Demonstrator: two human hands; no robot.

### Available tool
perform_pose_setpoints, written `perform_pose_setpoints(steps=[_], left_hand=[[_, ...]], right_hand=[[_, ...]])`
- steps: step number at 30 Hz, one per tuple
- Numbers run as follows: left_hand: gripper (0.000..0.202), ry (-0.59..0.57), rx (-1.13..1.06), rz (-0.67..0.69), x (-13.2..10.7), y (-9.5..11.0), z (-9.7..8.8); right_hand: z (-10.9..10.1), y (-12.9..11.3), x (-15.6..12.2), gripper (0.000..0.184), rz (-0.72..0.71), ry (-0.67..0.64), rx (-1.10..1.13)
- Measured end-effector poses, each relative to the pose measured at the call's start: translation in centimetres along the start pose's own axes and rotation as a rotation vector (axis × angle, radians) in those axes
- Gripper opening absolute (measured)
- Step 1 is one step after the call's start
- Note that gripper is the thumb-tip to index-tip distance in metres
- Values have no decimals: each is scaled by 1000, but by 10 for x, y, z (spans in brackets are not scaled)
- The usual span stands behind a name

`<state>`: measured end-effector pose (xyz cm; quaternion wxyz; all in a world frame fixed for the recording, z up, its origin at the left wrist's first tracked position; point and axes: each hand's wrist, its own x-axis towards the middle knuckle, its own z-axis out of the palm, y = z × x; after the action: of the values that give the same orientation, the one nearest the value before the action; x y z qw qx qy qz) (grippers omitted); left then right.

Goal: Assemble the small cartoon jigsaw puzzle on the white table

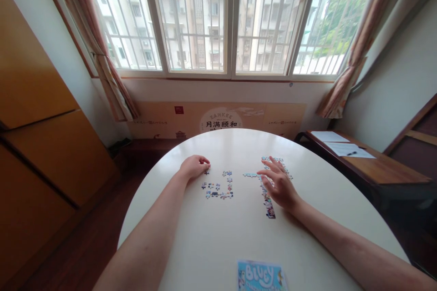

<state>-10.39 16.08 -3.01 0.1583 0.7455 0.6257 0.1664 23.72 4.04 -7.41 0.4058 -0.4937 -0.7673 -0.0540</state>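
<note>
My left hand (194, 167) rests at the left of the white table, its fingers pinched on a small jigsaw piece (207, 171) that they partly cover. Just right of it lie loose jigsaw pieces and short joined strips (218, 195) in a rough U shape. Over on the right, my right hand (280, 187) has its fingers spread above a joined jigsaw section (269, 209). This hand hides part of that section. A short light-blue strip of pieces (251, 174) sticks out leftward near its fingertips.
The round white table (205, 245) fills the middle. A blue "Bluey" picture card or box (261, 277) lies at its near edge. At right, a wooden side table (389, 163) bears papers (350, 149) and a pen. A printed cardboard panel (153, 118) stands below the window.
</note>
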Motion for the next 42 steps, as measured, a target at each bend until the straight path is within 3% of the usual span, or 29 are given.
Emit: perform_pose_setpoints(steps=[7, 14, 20, 25, 30, 35, 42], left_hand=[[19, -13, -13, -29, 0, 6, -1], [14, -50, -114, -27, -1, 5, -4], [13, -67, -218, 22, 6, 9, -11], [19, -88, -464, 167, 2, 60, -1], [16, -117, -257, 242, -17, 106, 32], [19, -45, -168, 257, -26, 111, 43], [22, -57, -38, 268, -29, 119, 48]], right_hand=[[11, -8, 18, 28, 22, 168, 35], [8, -16, 27, 27, 21, 239, 62], [12, -17, 27, 26, 63, 65, 4], [16, -20, 29, 25, 53, -94, -58], [15, -23, 29, 25, 51, -181, -97], [15, -24, 30, 25, 66, -242, -100], [17, -23, 31, 25, 82, -271, -94]])
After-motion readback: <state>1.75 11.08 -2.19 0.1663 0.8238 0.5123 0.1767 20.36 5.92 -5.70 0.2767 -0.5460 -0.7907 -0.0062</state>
